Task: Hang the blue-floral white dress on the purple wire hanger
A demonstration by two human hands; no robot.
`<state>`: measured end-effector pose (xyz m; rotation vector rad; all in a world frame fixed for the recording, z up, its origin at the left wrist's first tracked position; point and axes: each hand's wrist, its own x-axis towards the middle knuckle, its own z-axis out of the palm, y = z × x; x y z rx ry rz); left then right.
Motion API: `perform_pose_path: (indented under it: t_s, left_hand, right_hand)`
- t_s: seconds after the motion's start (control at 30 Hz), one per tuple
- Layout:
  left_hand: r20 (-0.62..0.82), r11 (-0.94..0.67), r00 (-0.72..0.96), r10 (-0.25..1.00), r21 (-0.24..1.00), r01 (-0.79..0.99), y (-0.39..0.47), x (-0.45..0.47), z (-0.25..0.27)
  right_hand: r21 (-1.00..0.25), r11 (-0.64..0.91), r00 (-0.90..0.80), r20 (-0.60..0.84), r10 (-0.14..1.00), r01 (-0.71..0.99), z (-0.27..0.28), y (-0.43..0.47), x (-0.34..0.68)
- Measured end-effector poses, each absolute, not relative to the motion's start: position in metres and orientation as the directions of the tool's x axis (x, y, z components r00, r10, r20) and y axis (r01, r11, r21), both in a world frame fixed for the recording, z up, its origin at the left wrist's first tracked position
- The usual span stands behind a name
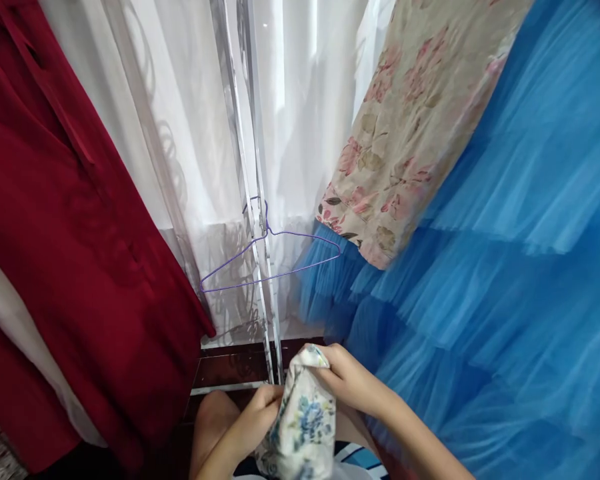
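Observation:
A white cloth with blue flowers (307,417) is bunched between my two hands above my lap. My left hand (260,417) is closed on the cloth's left edge, fingers partly hidden behind it. At the cloth's top right, my right hand (347,380) pinches a folded corner. Ahead of both hands a purple wire hanger (295,270) hangs on the white metal stand, with nothing on it.
A white metal stand (260,167) rises in the middle before white sheer curtains (300,100). Dark red fabric (105,267) hangs at left. A beige floral garment (395,147) and a tiered blue tulle dress (520,267) hang at right. Dark floor tiles (230,367) show below.

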<state>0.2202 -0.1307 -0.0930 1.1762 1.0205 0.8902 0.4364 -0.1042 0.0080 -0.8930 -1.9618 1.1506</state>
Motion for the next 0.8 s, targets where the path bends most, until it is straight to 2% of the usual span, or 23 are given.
perform_pose_path:
  t_s: [0.1, 0.2, 0.27, 0.33, 0.37, 0.43, 0.53, 0.6, 0.7, 0.8]
  left_hand:
    - [-0.201, 0.239, 0.409, 0.89, 0.97, -0.044, -0.151, 0.208, -0.094]
    - [-0.111, 0.086, 0.456, 0.883, 0.993, 0.075, -0.162, 0.194, -0.077]
    - [-0.02, -0.104, 0.494, 0.869, 0.97, 0.222, -0.163, 0.182, -0.063]
    - [0.093, -0.321, 0.517, 0.851, 0.87, 0.373, -0.155, 0.165, -0.051]
    - [0.165, -0.427, 0.51, 0.844, 0.783, 0.453, -0.148, 0.156, -0.047]
    - [0.316, -0.536, 0.443, 0.839, 0.616, 0.577, -0.129, 0.134, -0.04]
    - [0.487, -0.542, 0.312, 0.816, 0.456, 0.706, -0.094, 0.101, -0.031]
    - [0.532, -0.494, 0.252, 0.808, 0.381, 0.782, -0.069, 0.083, -0.023]
    - [0.518, -0.409, 0.217, 0.828, 0.291, 0.865, -0.036, 0.061, -0.005]
    - [0.495, -0.397, 0.243, 0.835, 0.233, 0.888, -0.013, 0.043, 0.016]
  right_hand:
    - [-0.77, 0.579, -0.605, 0.332, 0.723, 0.269, 0.028, -0.11, 0.439]
    - [-0.67, 0.69, -0.604, 0.439, 0.665, 0.273, 0.044, -0.108, 0.447]
    - [-0.624, 0.717, -0.535, 0.509, 0.675, 0.31, 0.055, -0.098, 0.46]
    - [-0.6, 0.71, -0.414, 0.577, 0.704, 0.369, 0.068, -0.081, 0.478]
    - [-0.597, 0.697, -0.354, 0.601, 0.716, 0.396, 0.073, -0.07, 0.487]
    - [-0.61, 0.663, -0.266, 0.616, 0.742, 0.435, 0.08, -0.048, 0.5]
    - [-0.67, 0.594, -0.216, 0.563, 0.797, 0.445, 0.077, -0.02, 0.501]
    - [-0.72, 0.564, -0.226, 0.519, 0.825, 0.405, 0.069, -0.007, 0.49]
    - [-0.757, 0.554, -0.289, 0.476, 0.831, 0.345, 0.058, 0.01, 0.47]
    - [-0.697, 0.567, -0.316, 0.471, 0.823, 0.439, 0.052, 0.026, 0.455]
